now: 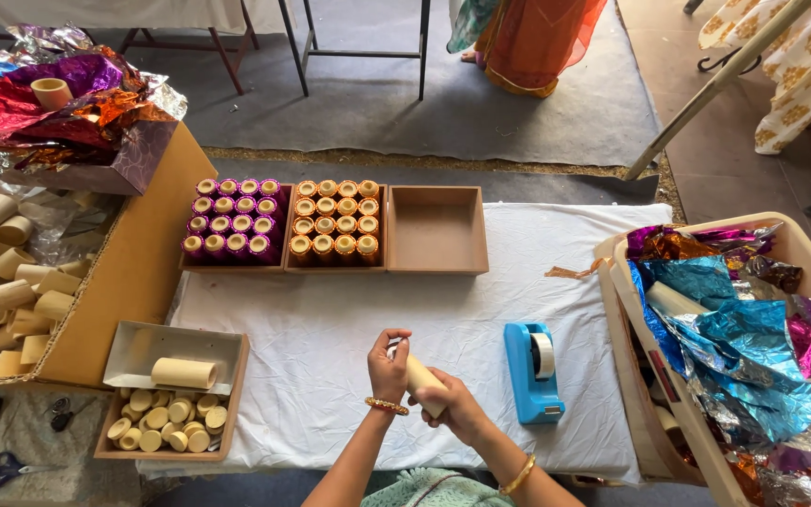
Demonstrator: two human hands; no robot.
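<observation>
We see both hands lower centre: right hand [457, 410] grips cream tube [421, 382] (axis tilted up-left), left hand [388, 367] fingers pinching its top end.

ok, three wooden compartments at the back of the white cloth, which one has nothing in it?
The right-hand compartment: its bare brown bottom shows. The left compartment is packed with purple-wrapped tubes, the middle compartment with orange-gold ones.

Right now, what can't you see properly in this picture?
Head view only:
- The tube: both hands, left hand and right hand, cover most of it.
- Loose tubes in the cardboard box: cut off by the left edge.
- Bin of foil sheets: runs past the right edge.
- Scissors: small, details unclear.
</observation>
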